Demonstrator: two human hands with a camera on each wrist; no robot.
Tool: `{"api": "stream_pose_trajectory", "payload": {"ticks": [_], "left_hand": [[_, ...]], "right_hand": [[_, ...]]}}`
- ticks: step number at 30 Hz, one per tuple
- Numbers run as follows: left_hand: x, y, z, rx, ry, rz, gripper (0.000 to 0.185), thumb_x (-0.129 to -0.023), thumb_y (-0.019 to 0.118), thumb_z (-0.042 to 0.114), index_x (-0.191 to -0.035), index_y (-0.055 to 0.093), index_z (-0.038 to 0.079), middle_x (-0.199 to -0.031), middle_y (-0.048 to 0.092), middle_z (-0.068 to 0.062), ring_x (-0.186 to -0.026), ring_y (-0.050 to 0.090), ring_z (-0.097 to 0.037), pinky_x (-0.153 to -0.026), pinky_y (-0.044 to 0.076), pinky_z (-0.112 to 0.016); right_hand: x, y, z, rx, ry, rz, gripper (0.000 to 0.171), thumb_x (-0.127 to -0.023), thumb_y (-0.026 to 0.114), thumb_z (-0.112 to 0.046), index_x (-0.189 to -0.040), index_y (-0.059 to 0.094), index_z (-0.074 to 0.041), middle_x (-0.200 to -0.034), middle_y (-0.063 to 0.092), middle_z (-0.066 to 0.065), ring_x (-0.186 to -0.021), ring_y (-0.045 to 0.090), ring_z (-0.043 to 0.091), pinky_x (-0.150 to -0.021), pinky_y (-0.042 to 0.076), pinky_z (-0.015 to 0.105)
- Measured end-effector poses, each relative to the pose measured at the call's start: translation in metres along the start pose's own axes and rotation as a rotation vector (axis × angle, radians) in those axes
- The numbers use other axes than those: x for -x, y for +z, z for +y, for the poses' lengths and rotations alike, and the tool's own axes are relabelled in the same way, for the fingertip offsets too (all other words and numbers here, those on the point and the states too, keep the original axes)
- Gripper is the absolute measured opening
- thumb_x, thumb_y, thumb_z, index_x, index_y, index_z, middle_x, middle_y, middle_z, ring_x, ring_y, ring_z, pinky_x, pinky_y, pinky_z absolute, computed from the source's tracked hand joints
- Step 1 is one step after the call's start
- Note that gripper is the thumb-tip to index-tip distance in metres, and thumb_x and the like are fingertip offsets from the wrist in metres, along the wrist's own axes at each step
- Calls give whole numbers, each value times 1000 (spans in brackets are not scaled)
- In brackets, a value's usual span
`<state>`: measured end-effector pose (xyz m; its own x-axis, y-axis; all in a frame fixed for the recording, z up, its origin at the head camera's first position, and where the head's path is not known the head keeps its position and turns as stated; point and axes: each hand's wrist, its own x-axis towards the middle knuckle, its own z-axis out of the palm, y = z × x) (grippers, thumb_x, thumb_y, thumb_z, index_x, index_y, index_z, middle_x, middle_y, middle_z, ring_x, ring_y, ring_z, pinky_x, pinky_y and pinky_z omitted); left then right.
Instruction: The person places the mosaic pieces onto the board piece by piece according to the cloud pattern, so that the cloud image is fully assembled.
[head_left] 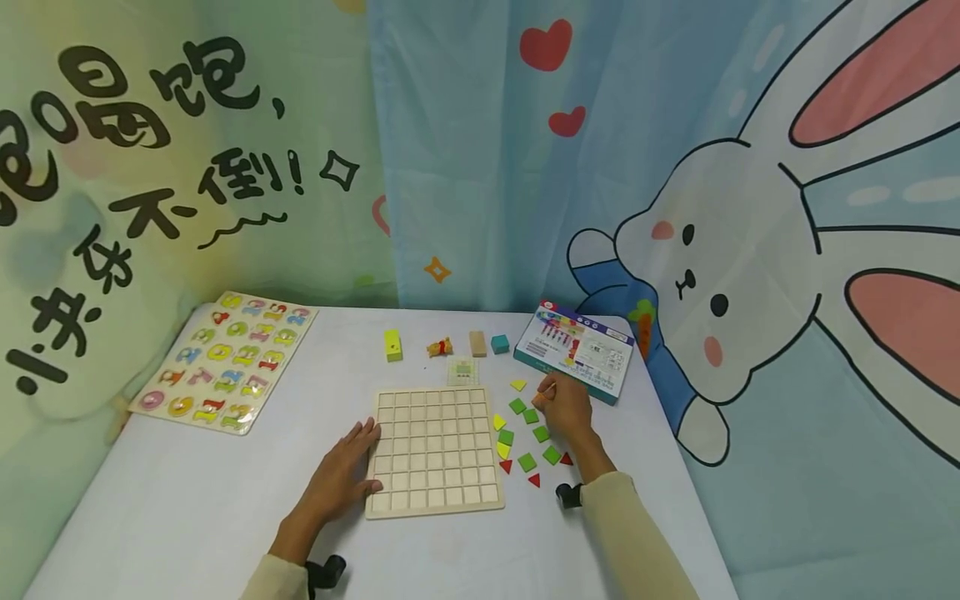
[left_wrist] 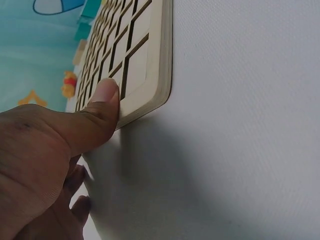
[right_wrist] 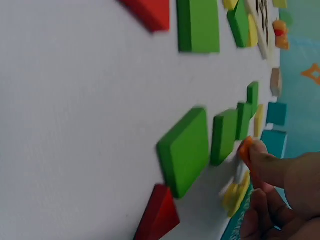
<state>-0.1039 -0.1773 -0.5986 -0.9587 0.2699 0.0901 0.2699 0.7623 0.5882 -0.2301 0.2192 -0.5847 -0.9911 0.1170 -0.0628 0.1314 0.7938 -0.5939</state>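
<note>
A wooden grid board (head_left: 435,450) with empty square cells lies in the middle of the white table (head_left: 187,508). My left hand (head_left: 358,460) rests flat at the board's left edge. Its thumb (left_wrist: 105,97) presses on the board's near corner (left_wrist: 150,65), and the fingers lie on the table beside it. Right of the board are scattered green squares (head_left: 527,462), yellow triangles (head_left: 502,450) and red triangles (head_left: 534,479). My right hand (head_left: 552,395) hovers over them and pinches a small orange piece (right_wrist: 245,149) between thumb and fingertips. Green squares (right_wrist: 185,150) and a red triangle (right_wrist: 157,217) lie just beside it.
A number puzzle board (head_left: 225,362) lies at the back left. Behind the grid board stand a yellow block (head_left: 393,345), an orange figure (head_left: 440,347), a tan block (head_left: 477,342), a teal cube (head_left: 499,343) and a small card (head_left: 462,371). A printed box (head_left: 576,350) sits back right. Curtains enclose the table.
</note>
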Motion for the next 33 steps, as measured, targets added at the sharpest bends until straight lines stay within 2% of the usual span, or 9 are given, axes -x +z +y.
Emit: {"api": "stream_pose_trajectory", "payload": {"ticks": [3, 7, 10, 16, 20, 25, 33], "left_hand": [[1, 1, -1, -7, -1, 1, 93, -77, 92, 8, -157, 46, -4, -166, 43, -23, -155, 39, -48, -124, 36, -66], [2, 1, -3, -13, -14, 0, 93, -77, 92, 9, -157, 47, -3, -166, 43, -22, -155, 39, -48, -124, 37, -66], [3, 0, -2, -12, -21, -5, 93, -78, 92, 10, -157, 46, -2, -166, 43, -22, -155, 39, -48, -124, 36, -66], [1, 2, -3, -12, -6, 1, 92, -78, 92, 10, -157, 47, -3, -166, 44, -22, -155, 39, -47, -125, 35, -65], [0, 3, -3, -10, 2, 8, 92, -78, 92, 9, -157, 47, -3, -166, 44, -23, -155, 39, -48, -125, 36, -65], [0, 4, -5, 1, 3, 12, 92, -78, 91, 9, -157, 47, -4, -165, 45, -23, -155, 39, -49, -124, 36, -67], [0, 5, -6, 7, -1, 13, 92, -78, 91, 9, -158, 46, -3, -166, 43, -23, -155, 38, -48, -125, 35, -66]], "right_hand": [[7, 3, -10, -29, -26, 23, 13, -95, 81, -15, -105, 74, -13, -87, 66, 6, -79, 59, 23, -72, 47, 34], [17, 13, -30, -92, -63, 39, 10, -93, 83, -16, -98, 75, -16, -85, 67, 3, -77, 58, 20, -70, 44, 31], [25, 23, -49, -158, -77, 10, 9, -93, 83, -15, -96, 75, -18, -84, 68, 2, -78, 57, 19, -71, 44, 30], [35, 49, -78, -210, -177, -53, 7, -93, 83, -19, -93, 76, -17, -79, 69, -1, -72, 58, 14, -67, 47, 30], [35, 68, -92, -201, -210, -97, 7, -93, 83, -21, -92, 76, -18, -77, 68, -4, -71, 61, 11, -67, 52, 31], [32, 86, -107, -173, -254, -121, 8, -92, 84, -20, -92, 76, -17, -77, 70, -4, -70, 61, 9, -64, 52, 29], [30, 96, -123, -51, -258, -125, 11, -91, 85, -21, -86, 76, -20, -77, 67, -6, -74, 59, 10, -62, 47, 27]]}}
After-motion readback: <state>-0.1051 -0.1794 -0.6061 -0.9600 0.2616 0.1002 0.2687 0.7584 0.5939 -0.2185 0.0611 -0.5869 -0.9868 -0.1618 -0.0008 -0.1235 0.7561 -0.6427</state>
